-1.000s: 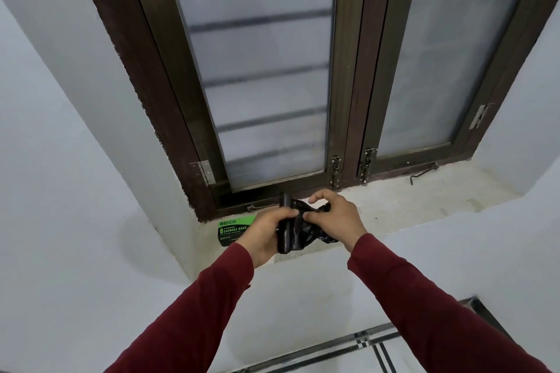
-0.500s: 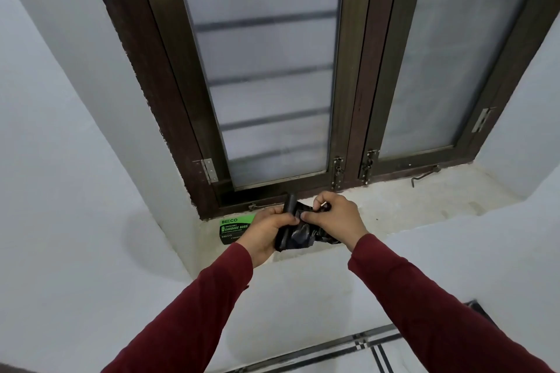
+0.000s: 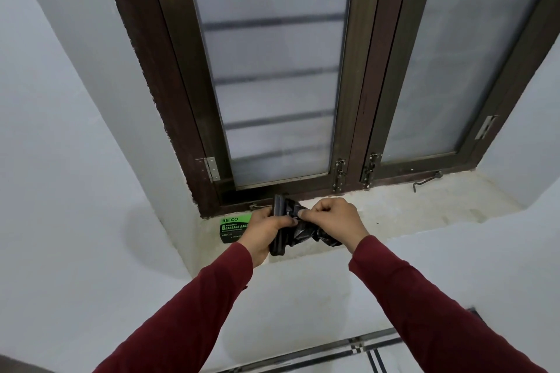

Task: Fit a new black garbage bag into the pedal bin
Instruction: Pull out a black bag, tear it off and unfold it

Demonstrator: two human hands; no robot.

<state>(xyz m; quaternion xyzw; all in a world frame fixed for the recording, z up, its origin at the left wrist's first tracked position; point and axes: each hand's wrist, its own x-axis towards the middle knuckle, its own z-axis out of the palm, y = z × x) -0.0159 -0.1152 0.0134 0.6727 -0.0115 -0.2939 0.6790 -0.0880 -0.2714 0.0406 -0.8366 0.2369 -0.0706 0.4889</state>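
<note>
One green box [image 3: 235,228] behind left hand [image 3: 266,233]

Both arms extended fwd, left hand [image 3: 264,233] fisted, right hand [image 3: 335,221] pinching w/ fingertips

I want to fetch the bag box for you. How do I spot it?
Look at the big brown-framed window, then down to the pale sill below it. In the sill's left corner, beside the left hand, lies a small box: the only bright green thing, printed "GARBAGE BAGS".
</note>
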